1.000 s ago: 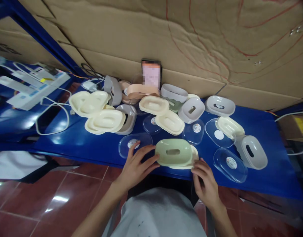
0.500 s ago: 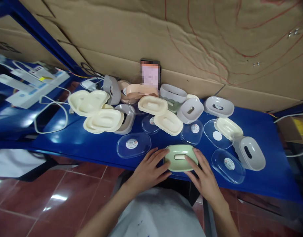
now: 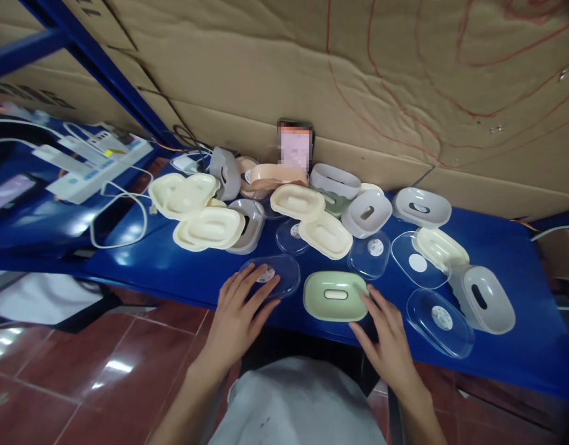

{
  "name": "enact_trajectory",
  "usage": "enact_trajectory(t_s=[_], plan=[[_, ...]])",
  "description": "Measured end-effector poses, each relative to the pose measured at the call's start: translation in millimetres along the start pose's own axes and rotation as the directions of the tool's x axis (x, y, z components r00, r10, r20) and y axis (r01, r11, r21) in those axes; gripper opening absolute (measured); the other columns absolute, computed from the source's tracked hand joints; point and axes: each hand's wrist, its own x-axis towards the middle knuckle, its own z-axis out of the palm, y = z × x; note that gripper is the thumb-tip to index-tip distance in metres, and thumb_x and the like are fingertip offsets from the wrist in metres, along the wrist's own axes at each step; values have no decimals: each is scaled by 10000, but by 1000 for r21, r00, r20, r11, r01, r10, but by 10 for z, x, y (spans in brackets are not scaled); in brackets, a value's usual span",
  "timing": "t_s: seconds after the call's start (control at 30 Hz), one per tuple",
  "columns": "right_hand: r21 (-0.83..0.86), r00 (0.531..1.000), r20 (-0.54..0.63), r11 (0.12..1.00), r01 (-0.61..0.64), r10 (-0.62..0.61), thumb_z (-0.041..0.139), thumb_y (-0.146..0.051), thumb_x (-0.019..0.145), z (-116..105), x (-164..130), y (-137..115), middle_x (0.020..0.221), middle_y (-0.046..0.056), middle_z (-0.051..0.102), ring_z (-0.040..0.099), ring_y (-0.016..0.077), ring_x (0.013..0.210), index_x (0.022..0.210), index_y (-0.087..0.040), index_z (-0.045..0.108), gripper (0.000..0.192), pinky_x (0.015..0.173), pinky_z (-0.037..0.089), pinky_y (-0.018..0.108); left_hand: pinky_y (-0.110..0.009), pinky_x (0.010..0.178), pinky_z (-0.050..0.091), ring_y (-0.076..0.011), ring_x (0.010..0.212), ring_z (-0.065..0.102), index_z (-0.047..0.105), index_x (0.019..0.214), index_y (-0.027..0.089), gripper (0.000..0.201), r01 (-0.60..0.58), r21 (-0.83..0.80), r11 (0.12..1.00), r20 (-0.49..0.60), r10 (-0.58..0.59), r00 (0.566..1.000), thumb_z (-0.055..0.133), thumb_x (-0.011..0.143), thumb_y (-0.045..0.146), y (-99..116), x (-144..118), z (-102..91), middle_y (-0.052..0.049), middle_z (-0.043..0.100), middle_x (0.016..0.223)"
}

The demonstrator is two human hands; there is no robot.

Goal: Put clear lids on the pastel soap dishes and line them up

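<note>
Spread left grip point(image 3: 240, 307) overlaps clear lid point(image 3: 287, 274); parted right grip point(image 3: 386, 326) touches green dish point(image 3: 334, 310) at ten o'clock, long axis nine-to-three.

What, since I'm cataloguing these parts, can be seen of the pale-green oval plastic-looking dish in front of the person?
The pale-green oval plastic-looking dish is glossy and lies open side up near the front edge of the blue tabletop. It has raised sides and a long rounded slot in its floor, through which a cream-coloured piece shows. The right hand is at the dish's right end, apparently touching it. Its underside is hidden.
</note>
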Motion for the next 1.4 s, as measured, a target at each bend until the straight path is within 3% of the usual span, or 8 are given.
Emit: enact_trajectory(t_s=[0.17,0.3,0.4,0.6,0.83,1.0,1.23,1.4], plan=[[55,998,-57,998,-18,21,684,-441,1052,132,167,-229,1610,206,557,595,377,1452,1763,-275,144,908,1108,576,605,-562,1215,449,-321,1446,602,651,1418,268,379,-122,-142,982,-55,115,992,720,1045,277,484,144,157,-119,694,1476],[32,997,-23,997,72,-71,658,-389,1072,101,241,-273,1742,167,395,557,362,1501,1742,-370,247,786,1090,610,557,-572,1283,373,-298,1415,631,687,1386,264,337,-209,-146,967,14,213,977,715,1057,329,656,238,267,-112,698,1479],[2,993,44,994,106,-106,663,-370,1070,58,269,-254,1781,123,335,541,364,1518,1710,-413,335,721,1125,594,567,-576,1295,386,-286,1454,606,651,1453,271,386,-245,-133,960,37,252,967,689,1073,328,568,247,278,-126,638,1555],[51,986,33,985,164,-166,674,-267,1057,58,278,-271,1770,73,370,456,338,1585,1716,-416,321,762,1214,545,558,-600,1265,472,-322,1609,432,517,1602,219,557,-287,-180,941,77,305,949,677,1068,213,328,100,254,-157,557,1637],[80,972,86,974,212,-218,636,-186,1061,92,292,-314,1785,48,339,385,334,1622,1699,-426,358,737,1241,516,561,-551,1209,559,-309,1494,588,511,1603,172,629,-279,-213,937,-70,270,960,750,1022,207,194,-77,389,-171,684,1502],[85,981,92,983,162,-169,660,-262,1064,132,291,-322,1804,53,289,329,342,1642,1720,-425,300,766,1246,502,559,-539,1199,567,-325,1492,587,591,1535,173,552,-246,-201,948,-61,239,969,762,1013,229,221,-43,393,-174,675,1506],[122,998,-35,991,53,-49,709,-277,1036,175,218,-297,1753,75,401,512,316,1544,1725,-396,309,805,1241,520,493,-557,1189,577,-337,1525,541,643,1460,190,487,-226,-313,922,-77,212,974,767,991,152,331,43,366,-168,656,1515],[76,995,-12,992,104,-103,703,-234,1034,164,229,-328,1768,68,372,472,328,1572,1721,-424,301,818,1238,523,520,-578,1156,607,-344,1509,566,618,1507,245,541,-234,-322,917,-68,224,972,781,994,188,230,-44,357,-134,650,1541]])
